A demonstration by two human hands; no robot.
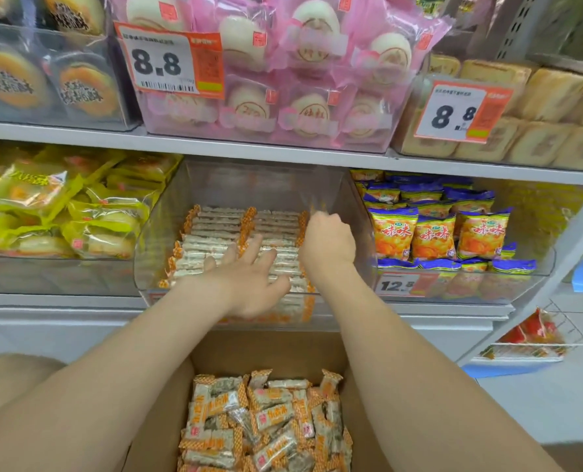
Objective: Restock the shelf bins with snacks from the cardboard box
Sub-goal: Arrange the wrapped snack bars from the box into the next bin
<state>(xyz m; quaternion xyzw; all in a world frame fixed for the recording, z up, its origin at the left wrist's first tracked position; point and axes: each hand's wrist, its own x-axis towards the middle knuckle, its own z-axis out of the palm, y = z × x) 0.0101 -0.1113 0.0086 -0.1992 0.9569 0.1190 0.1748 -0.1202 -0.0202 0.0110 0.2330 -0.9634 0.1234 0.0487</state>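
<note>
A person's two bare hands reach into a clear plastic shelf bin (154, 233) partly filled with orange-ended wrapped snack bars (215, 226) laid in neat rows. The left hand (249, 274) lies open, fingers spread wide and flat on the front rows of bars. Just to its right, the right hand (327, 240) is curled knuckles-up against the right side of the bin; a blurred orange wrapper edge shows beyond its fingers, but whether it grips a bar cannot be told. Below both forearms, nearer the person than the hands, an open cardboard box (269, 349) holds a loose heap of the same bars (266, 420). Left of the left hand, a neighbouring bin is packed with yellow-wrapped cakes (62, 212). Right of the right hand, another bin holds orange-and-blue snack bags (433, 233), with a price tag (399, 285) on its front. Above the hands, beyond the grey shelf edge (283, 155), pink-wrapped white buns (300, 63) fill a bin bearing an 8.8 price card (167, 59). Low and far to the right of the hands, a white wire basket (538, 338) hangs off the shelving with red packets inside.
</note>
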